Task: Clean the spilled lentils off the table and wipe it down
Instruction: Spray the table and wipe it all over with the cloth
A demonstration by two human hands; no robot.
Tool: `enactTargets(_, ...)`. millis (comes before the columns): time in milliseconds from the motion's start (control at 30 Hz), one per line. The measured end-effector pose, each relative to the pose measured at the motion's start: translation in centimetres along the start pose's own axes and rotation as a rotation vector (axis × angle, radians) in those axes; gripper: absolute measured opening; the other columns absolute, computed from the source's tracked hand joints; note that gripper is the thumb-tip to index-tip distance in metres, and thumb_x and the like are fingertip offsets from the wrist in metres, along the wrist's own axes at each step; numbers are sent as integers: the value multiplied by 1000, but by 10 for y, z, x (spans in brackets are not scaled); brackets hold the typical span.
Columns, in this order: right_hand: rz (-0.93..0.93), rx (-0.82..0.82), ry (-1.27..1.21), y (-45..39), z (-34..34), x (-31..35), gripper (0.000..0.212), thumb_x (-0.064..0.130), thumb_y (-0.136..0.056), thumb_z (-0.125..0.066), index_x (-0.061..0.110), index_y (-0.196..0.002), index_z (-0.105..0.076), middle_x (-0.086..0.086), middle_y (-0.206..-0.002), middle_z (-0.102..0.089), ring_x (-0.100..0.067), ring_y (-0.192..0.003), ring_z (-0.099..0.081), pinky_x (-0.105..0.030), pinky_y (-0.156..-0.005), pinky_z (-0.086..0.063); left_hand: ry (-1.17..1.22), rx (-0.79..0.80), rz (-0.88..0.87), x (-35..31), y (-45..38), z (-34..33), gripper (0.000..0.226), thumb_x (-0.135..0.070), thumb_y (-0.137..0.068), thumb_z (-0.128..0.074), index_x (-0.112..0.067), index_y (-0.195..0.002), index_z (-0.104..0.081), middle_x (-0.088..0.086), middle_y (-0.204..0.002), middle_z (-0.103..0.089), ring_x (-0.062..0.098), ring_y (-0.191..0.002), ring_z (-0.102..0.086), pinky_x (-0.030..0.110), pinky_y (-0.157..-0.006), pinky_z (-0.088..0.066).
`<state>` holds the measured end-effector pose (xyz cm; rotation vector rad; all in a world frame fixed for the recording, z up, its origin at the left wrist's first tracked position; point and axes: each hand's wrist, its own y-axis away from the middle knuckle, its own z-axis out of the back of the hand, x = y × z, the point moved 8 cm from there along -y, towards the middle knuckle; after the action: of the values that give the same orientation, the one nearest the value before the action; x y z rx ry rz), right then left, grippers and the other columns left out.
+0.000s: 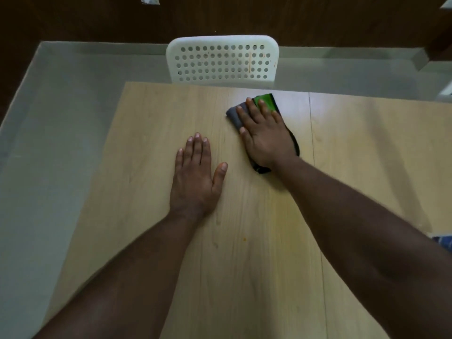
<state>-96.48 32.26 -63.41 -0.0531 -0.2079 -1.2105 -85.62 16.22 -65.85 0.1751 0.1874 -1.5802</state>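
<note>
My right hand presses flat, fingers spread, on a folded grey-and-green cloth. My left hand rests open on the pale wooden table just beside it.

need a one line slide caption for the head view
Right hand presses a cloth flat on the wooden table while the left hand rests flat beside it.

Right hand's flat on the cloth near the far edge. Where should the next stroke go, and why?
Probably draw the cloth back toward you under the right hand, aiming for the small orange speck on the near table. The left hand rests flat, clear of that path.
</note>
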Motion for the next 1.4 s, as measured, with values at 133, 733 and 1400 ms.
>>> enactTargets(133, 140, 58, 0, 56, -16, 43, 61, 51, -112, -19, 33, -168, -4, 2, -177, 6, -23, -163, 8, -49, -131, -6, 123, -33, -16, 1, 3, 7, 82, -59, -106, -11, -3, -167, -17, 16, -175, -12, 26, -163, -9, 46, -132, -7)
enactTargets(733, 8, 50, -17, 73, -21, 94, 63, 51, -110, -16, 30, -169, -8, 1, -177, 3, -25, -163, 4, -51, -130, -8, 60, 18, -44, 67, 127, 10, 77, -55, -107, -21, -8, -168, -15, 10, -176, -11, 20, -163, -4, 44, -132, -10)
enactTargets(1400, 176, 72, 30, 29, -26, 133, 63, 51, -109, -16, 31, -169, -9, 0, -177, -2, -27, -163, 1, -52, -130, -8, 87, -65, -48, 69, 126, 14, 74, -52, -109, -25, -5, -166, -23, 12, -175, -17, 22, -163, -10, 44, -132, -13)
